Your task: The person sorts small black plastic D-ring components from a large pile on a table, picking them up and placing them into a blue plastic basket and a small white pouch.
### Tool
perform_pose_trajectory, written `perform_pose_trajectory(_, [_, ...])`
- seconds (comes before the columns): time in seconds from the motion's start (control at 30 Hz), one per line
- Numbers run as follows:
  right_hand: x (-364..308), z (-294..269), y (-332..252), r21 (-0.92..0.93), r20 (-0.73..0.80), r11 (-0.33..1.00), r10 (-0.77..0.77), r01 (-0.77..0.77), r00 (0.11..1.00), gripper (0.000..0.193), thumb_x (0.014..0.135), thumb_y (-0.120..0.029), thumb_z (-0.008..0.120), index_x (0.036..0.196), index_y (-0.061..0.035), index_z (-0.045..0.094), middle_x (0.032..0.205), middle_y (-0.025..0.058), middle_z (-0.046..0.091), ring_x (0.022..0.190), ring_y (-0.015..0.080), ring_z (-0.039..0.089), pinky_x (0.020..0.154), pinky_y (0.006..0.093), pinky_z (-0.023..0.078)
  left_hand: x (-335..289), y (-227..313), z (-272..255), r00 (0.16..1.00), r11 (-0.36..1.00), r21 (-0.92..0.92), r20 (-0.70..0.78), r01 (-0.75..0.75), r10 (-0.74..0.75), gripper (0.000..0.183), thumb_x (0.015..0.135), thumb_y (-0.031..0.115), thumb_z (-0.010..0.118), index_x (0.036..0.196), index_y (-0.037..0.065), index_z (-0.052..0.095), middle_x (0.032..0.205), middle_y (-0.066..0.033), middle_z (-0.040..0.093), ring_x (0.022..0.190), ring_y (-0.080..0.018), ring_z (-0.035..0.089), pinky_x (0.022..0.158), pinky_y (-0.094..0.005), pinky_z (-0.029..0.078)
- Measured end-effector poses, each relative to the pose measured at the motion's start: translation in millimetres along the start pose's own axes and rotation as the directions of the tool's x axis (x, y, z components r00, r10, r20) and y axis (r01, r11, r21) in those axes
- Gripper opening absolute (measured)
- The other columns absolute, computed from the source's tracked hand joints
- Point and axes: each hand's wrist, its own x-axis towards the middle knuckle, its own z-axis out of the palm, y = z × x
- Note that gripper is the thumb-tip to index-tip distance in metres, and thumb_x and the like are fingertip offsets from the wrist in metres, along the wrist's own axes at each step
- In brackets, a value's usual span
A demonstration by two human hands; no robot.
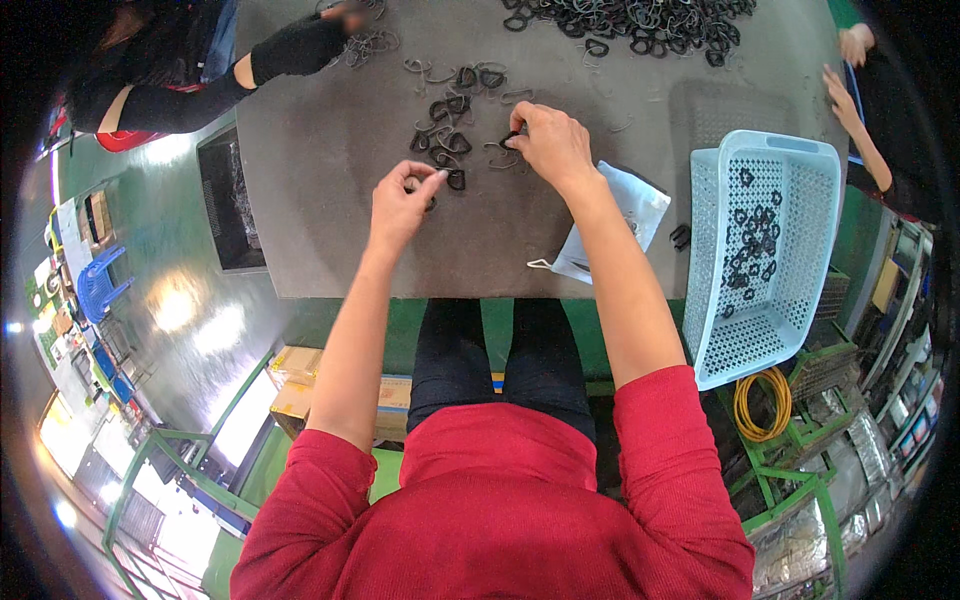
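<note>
My left hand [402, 208] is closed in a pinch just above the table, and a bit of a small black ring-shaped part shows under its fingers. Whether it grips that part fully is hard to make out. To its right, my right hand [554, 142] pinches a black ring-shaped part [512, 140] between thumb and fingertips. Between and beyond both hands lies a loose row of similar black rings [455, 142], some with thin grey curved strips on them. Single thin strips lie near my right fingertips.
A large heap of black rings [650, 25] covers the table's far side. A light-blue perforated basket [706, 260] holding several rings stands at the right edge. A pale blue pouch [640, 195] lies by my right forearm. Other people's arms reach in at far left and right.
</note>
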Motion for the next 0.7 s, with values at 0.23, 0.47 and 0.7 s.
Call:
perform_pose_trajectory(0.23, [-56.3, -58.4, 4.7, 0.452, -0.095, 0.879, 0.216, -0.152, 0.972, 0.020, 0.071, -0.019, 0.072, 0.080, -0.0054, 0.061, 0.073, 0.0082, 0.061, 0.071, 0.0218, 0.059, 0.066, 0.0324, 0.045, -17.0, 12.1, 38.8, 0.990, 0.918, 0.392, -0.095, -0.059, 0.104, 0.027, 0.074, 0.028, 0.069, 0.089, 0.007, 0.060, 0.067, -0.0108, 0.062, 0.069, -0.0305, 0.062, 0.064, -0.0391, 0.047])
perform_pose_trajectory(0.47, [-165.1, -159.5, 73.8, 0.491, -0.433, 0.823, 0.516, -0.287, 0.739, 0.021, 0.072, -0.015, 0.072, 0.080, -0.0007, 0.059, 0.072, 0.0015, 0.057, 0.069, 0.0111, 0.051, 0.065, 0.0258, 0.042, -20.2, 35.7, 49.5, 0.956, 0.895, 0.426, -0.187, -0.130, 0.228, 0.032, 0.076, 0.029, 0.068, 0.099, 0.011, 0.056, 0.066, -0.0079, 0.061, 0.065, -0.0289, 0.061, 0.061, -0.0388, 0.046])
perform_pose_trajectory(0.7, [-195.1, -159.5, 118.1, -0.071, -0.671, 0.856, 0.339, -0.512, 0.659, 0.037, 0.072, -0.019, 0.070, 0.104, -0.0050, 0.056, 0.098, 0.0132, 0.056, 0.092, 0.0271, 0.054, 0.080, 0.0383, 0.043, 0.0, 30.8, 58.8, 0.942, 0.828, 0.527, -0.138, -0.192, 0.307, 0.035, 0.076, 0.027, 0.068, 0.104, 0.011, 0.054, 0.065, -0.0062, 0.060, 0.062, -0.0251, 0.060, 0.059, -0.0371, 0.045])
